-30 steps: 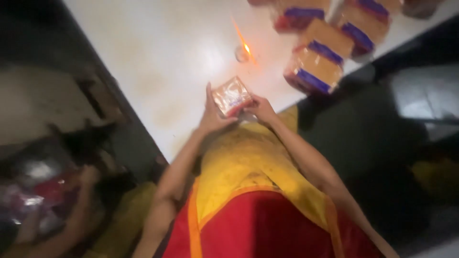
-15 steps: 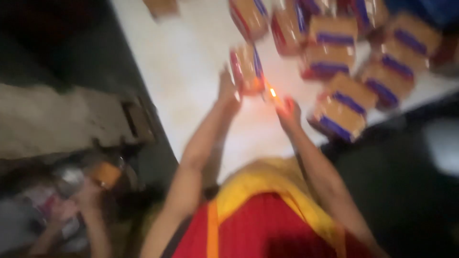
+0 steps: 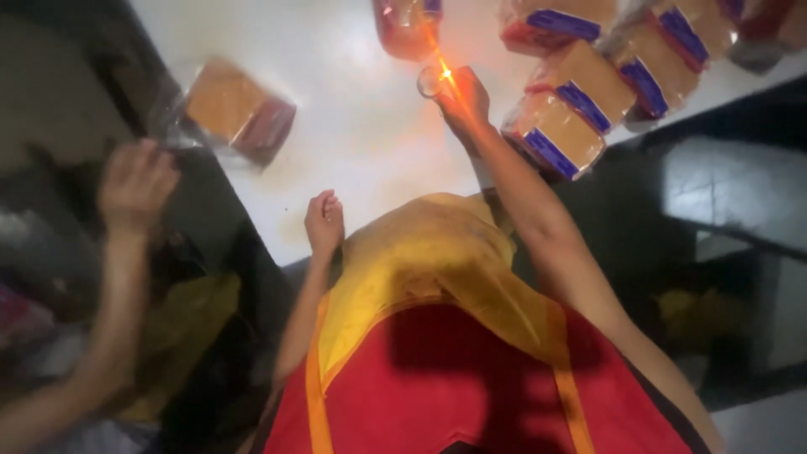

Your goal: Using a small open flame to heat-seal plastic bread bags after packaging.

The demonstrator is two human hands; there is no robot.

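My right hand [image 3: 464,99] reaches out over the white table [image 3: 353,126] and is closed around a small round glass candle holder [image 3: 430,81] with a burning flame [image 3: 443,71]. Just beyond the flame lies a wrapped bread pack [image 3: 408,25] in a clear reddish bag. My left hand [image 3: 324,220] rests curled at the table's near edge and holds nothing. Several wrapped bread packs [image 3: 559,130] with blue bands lie to the right of my right hand.
Another person's hand [image 3: 134,185] is raised at the left, next to a bread pack [image 3: 239,109] near the table's left edge. My yellow and red garment [image 3: 437,336] fills the lower middle. Dark floor and clutter lie on both sides.
Both my hands held a bread pack, then raised it to the flame. Now the pack lies beyond the flame, my left hand has dropped back to the table edge, and my right hand is at the candle.
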